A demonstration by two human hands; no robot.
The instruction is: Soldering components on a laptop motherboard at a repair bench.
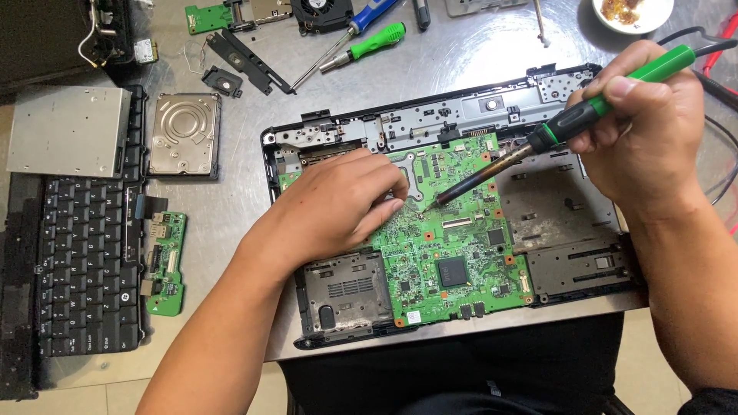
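The right hand grips a soldering iron slanting down-left, tip on the green circuit board just beside the left hand's curled fingertips pressed on that board.

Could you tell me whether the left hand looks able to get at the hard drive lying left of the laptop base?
Probably yes: the left hand rests on the green motherboard, and the hard drive lies uncovered on the metal table with bare surface between them.
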